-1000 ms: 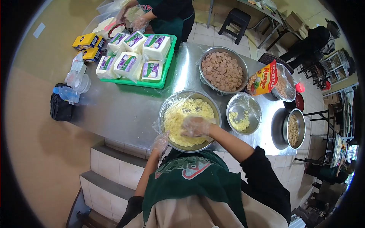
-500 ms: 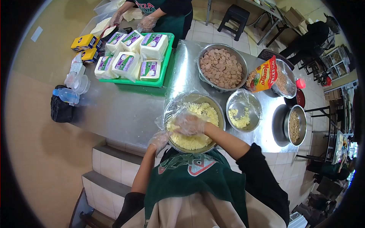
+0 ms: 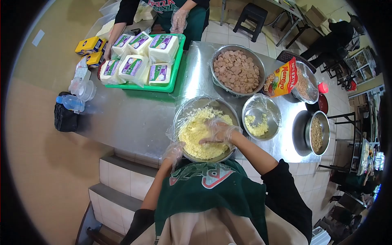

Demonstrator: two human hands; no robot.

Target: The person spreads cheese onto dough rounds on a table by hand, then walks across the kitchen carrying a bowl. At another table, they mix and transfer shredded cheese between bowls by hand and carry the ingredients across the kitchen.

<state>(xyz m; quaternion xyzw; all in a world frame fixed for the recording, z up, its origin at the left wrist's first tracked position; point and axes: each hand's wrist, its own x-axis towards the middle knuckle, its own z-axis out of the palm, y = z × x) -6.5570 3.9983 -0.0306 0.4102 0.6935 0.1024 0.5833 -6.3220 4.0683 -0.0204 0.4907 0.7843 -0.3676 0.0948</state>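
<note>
A large metal bowl (image 3: 234,115) with crumbly yellow food (image 3: 200,134) stands at the table's front edge. My right hand (image 3: 218,132), in a clear plastic glove, lies in the food on the bowl's right side, fingers spread. At the bowl's lower left rim rests my left hand (image 3: 173,152), gloved too; its fingers are partly hidden by plastic film at the rim. Just right of the large bowl, a smaller metal bowl (image 3: 272,110) holds a little of the same yellow food.
Behind stand a bowl of brown slices (image 3: 237,71), a red-yellow packet (image 3: 282,79) and a green tray (image 3: 173,73) of white packaged blocks. At right is a bowl of brown bits (image 3: 316,132). A co-worker (image 3: 179,18) stands across the table.
My right hand has moved from the bowl's left-centre to its right side, and its fingers have spread. The co-worker's one hand has reached down beside the green tray.
</note>
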